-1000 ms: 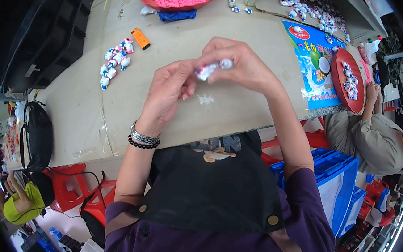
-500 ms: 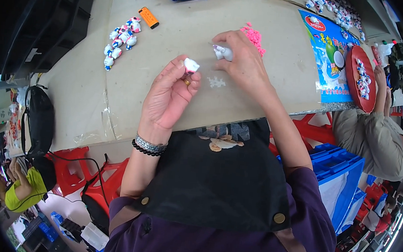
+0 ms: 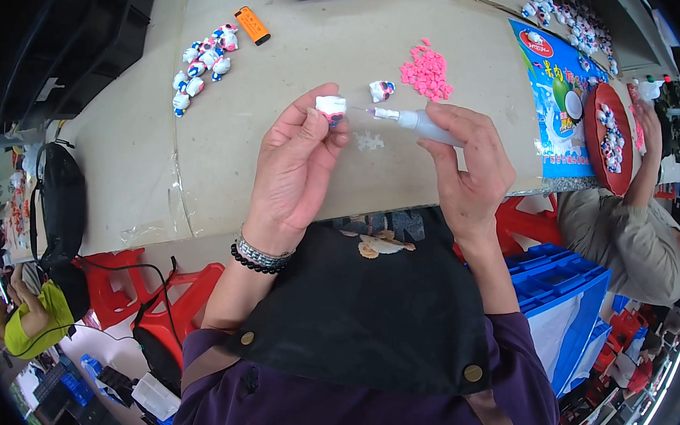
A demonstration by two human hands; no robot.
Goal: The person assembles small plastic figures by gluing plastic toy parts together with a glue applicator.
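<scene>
Between the thumb and fingers of my left hand is a small white figurine with pink and dark marks. My right hand grips a translucent squeeze bottle with a thin needle tip, held sideways and pointing left. The tip is close to the figurine's right side; whether it touches I cannot tell. Just above the bottle's nozzle, another small figurine lies on the table. A heap of small pink pieces lies beyond my right hand, and a white dried patch marks the tabletop below the nozzle.
Several finished-looking figurines lie in a cluster at the left beside an orange box cutter-sized object. A blue printed sheet and a red tray are at the right, near another person's arm. Blue crates stand below the table's edge.
My right hand has moved right and nearer, and the bottle now points at the figurine in my left hand. A second figurine now shows on the table. My left hand has shifted slightly right.
</scene>
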